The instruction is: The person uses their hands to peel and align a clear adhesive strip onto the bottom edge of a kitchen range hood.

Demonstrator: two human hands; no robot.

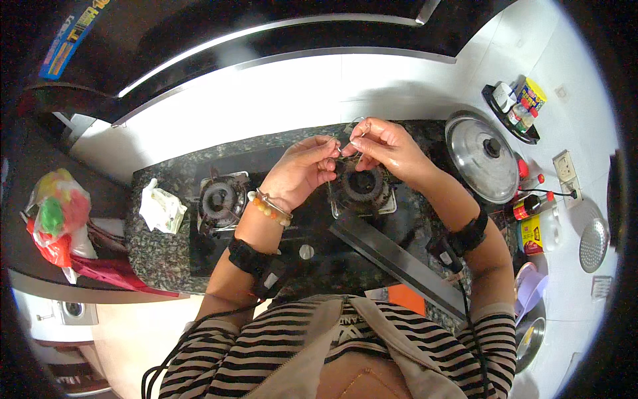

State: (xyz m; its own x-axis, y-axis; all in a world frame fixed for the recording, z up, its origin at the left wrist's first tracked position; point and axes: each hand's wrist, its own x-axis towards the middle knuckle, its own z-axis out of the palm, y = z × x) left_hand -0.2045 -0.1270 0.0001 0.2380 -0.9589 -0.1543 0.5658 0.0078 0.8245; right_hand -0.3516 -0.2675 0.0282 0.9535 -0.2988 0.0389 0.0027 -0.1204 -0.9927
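Observation:
Both hands are raised over the right burner [363, 182] of a black gas hob, their fingertips close together. My left hand [309, 167], with a beaded bracelet [271, 212] at the wrist, pinches a small thin item too fine to identify. Opposite it, my right hand [381, 149] has thumb and index finger closed on a thin, wire-like piece [366, 130]. Whether both hold the same piece cannot be told. Below them, a long dark metal panel [394, 264] lies slantwise from the hob's front towards the right forearm.
Left on the granite counter [159, 264] are another burner [219, 200] and a white plastic bag [162, 207]. A domed pan lid [482, 155] leans at the right, near bottles [548, 229] and a purple basin [531, 289]. A wall shelf [498, 112] holds jars. A range hood [279, 35] hangs above.

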